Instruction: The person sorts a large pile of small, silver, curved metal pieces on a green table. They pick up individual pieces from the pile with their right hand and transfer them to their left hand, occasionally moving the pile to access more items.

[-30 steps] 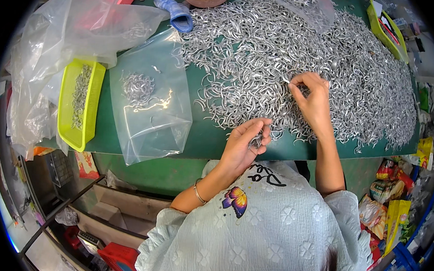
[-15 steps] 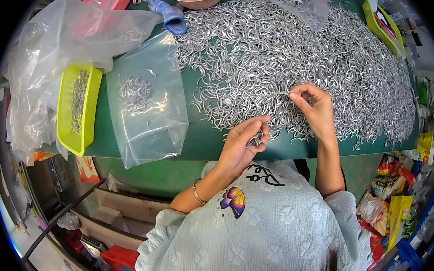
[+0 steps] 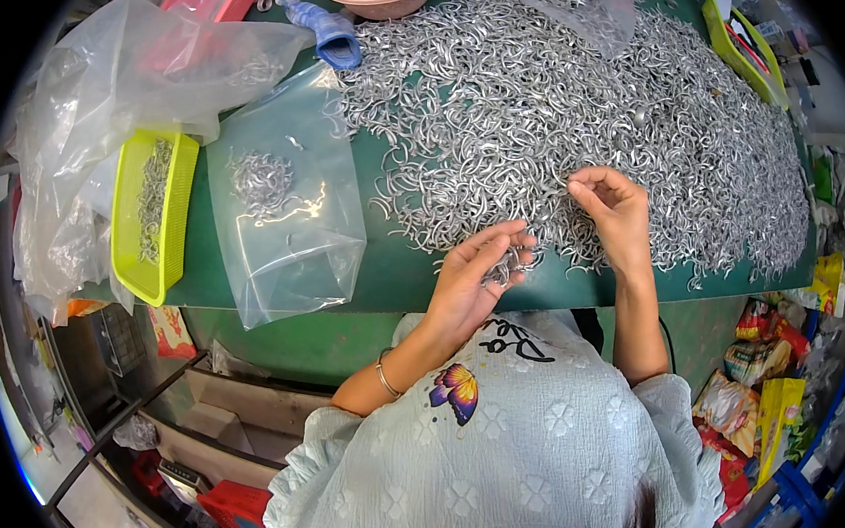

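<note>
A wide heap of small curved silver metal pieces (image 3: 548, 107) covers much of the green table (image 3: 392, 286). My left hand (image 3: 470, 277) is at the heap's near edge, its fingers curled round several of these metal pieces (image 3: 503, 267). Above the heap, to the right, my right hand (image 3: 617, 218) has thumb and index finger pinched together. Whatever is between those fingertips blends into the silver pieces behind, so I cannot make it out.
Left of the heap lies a clear plastic bag (image 3: 292, 256) with a small pile of metal pieces on it. Beside it stands a yellow-green basket (image 3: 176, 220) holding more. A blue sleeve-like cloth (image 3: 332, 38), a pink bowl (image 3: 371, 4) and another basket (image 3: 749, 61) sit farther back.
My left hand's fingers have loosened slightly and show more of the metal pieces. The right hand has shifted a little to the right and remains pinched.
</note>
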Available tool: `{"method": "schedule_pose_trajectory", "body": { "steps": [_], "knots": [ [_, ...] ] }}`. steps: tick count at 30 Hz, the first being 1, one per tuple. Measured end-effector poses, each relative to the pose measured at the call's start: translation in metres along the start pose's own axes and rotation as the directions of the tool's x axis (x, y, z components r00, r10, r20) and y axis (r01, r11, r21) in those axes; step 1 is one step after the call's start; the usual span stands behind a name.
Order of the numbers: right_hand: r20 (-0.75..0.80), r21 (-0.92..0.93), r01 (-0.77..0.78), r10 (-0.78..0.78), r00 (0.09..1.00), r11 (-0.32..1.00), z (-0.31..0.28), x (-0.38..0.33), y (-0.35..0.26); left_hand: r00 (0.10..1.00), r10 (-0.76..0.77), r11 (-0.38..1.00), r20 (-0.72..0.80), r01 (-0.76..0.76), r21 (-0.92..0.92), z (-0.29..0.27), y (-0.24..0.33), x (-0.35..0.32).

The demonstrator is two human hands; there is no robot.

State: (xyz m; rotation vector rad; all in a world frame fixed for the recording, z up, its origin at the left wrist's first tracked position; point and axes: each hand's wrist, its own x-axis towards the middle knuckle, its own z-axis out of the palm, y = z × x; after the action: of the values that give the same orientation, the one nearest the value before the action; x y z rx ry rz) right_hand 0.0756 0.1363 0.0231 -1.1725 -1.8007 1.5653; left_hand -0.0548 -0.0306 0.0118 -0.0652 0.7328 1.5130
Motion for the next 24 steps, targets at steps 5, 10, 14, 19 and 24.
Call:
{"method": "schedule_pose_trajectory", "body": {
  "steps": [5, 10, 14, 19, 24],
  "knots": [
    [0.039, 0.223, -0.053, 0.045, 0.998, 0.973, 0.002, -0.006, -0.005, 1.0, 0.018, 1.0, -0.003, -0.018, -0.001, 0.008, 0.001, 0.001],
    [0.284, -0.012, 0.082, -0.076, 0.956, 0.997, 0.005, -0.024, -0.03, 0.998, 0.058, 0.993, -0.011, -0.059, -0.099, 0.007, -0.004, 0.003],
    [0.183, -0.477, 0.44, -0.404, 0.896, 0.761, 0.005, -0.009, -0.02, 0.996, 0.03, 0.991, 0.08, -0.02, -0.13, -0.012, -0.011, 0.006],
    [0.27, -0.693, 0.516, -0.482, 0.834, 0.504, 0.012, 0.002, -0.01, 0.995, 0.003, 0.996, 0.102, 0.006, -0.091, -0.012, -0.011, 0.004],
    [0.201, -0.598, 0.482, -0.462, 0.864, 0.641, 0.003, -0.001, -0.02, 1.0, 0.007, 1.0, 0.026, -0.006, -0.022, 0.004, -0.004, 0.0]
  ]
}}
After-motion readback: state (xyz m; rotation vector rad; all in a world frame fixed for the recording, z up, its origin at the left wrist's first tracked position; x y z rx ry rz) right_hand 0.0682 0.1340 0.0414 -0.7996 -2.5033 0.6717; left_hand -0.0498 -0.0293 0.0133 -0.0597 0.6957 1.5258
